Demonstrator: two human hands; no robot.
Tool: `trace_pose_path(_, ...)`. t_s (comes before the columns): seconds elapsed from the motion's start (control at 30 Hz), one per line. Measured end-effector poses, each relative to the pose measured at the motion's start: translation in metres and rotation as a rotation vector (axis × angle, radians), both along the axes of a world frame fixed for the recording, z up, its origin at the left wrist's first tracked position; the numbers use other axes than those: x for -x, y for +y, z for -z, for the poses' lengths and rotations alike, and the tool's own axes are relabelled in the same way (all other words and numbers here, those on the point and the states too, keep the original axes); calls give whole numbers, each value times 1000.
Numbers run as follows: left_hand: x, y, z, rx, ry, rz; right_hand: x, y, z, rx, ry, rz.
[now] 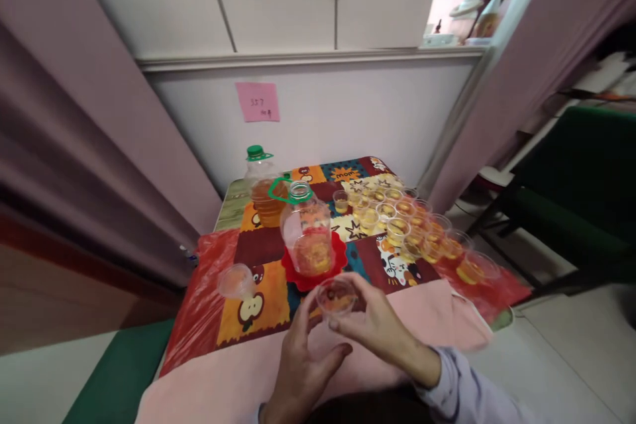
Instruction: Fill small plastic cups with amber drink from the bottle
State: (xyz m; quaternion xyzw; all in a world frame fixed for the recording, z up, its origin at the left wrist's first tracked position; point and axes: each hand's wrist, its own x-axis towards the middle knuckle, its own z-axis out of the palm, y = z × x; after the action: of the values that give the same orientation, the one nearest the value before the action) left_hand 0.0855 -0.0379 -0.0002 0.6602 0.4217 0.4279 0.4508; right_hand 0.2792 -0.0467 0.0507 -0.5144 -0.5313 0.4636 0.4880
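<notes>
My right hand (382,321) grips a small clear plastic cup (336,298), thumb at the near side and fingers round its right edge. No liquid can be made out in that cup. My left hand (305,358) is open and cupped just left of and below it, thumb apart from the fingers; I cannot tell whether the fingertips touch the cup. Beyond the hands, a clear plastic jug (308,238) with a green handle ring and no cap on its mouth stands in a red scalloped dish (339,255). A little yellowish liquid lies at the bottom of the jug.
Several cups of yellow liquid (397,228) crowd the table's right side. A green-capped jug (268,202) with amber liquid stands at the back left. Clear cups (236,281) sit at the left. A pink cloth (218,384) covers the near edge; a green chair (586,165) is at right.
</notes>
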Motion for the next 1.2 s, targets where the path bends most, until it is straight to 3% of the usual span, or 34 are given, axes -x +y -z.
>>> trace_pose_path(0.1,-21,-1,-4,91,6,76,7,-22,24,71,114,47)
trace_pose_path(0.23,-38,-5,-1,138,-9,91,-9,-35,33,40,75,6)
trace_pose_path(0.33,-39,-6,-1,148,1,21,-47,-33,36,-88,-173,128)
trace_pose_path(0.47,-32,-2,1,121,15,-122,-125,-10,44,-288,-683,620)
trace_pose_path(0.53,-29,0,4,111,-2,-156,-160,3,52,-270,-930,732)
trace_pose_path(0.63,-27,-6,11,110,-9,-161,-189,17,70,-154,-1185,694)
trace_pose_path(0.8,-15,-15,11,94,-55,-221,-189,18,97,-91,-1343,658)
trace_pose_path(0.9,15,13,-9,-25,-115,-432,-188,16,105,-120,-1345,679)
trace_pose_path(1.03,75,80,-34,-267,-65,-684,-189,18,108,-161,-1267,687)
trace_pose_path(1.1,98,107,-31,-262,-55,-682,-189,17,105,-201,-1204,706)
trace_pose_path(1.2,114,126,-6,-222,-25,-678,-186,14,94,-259,-1105,728)
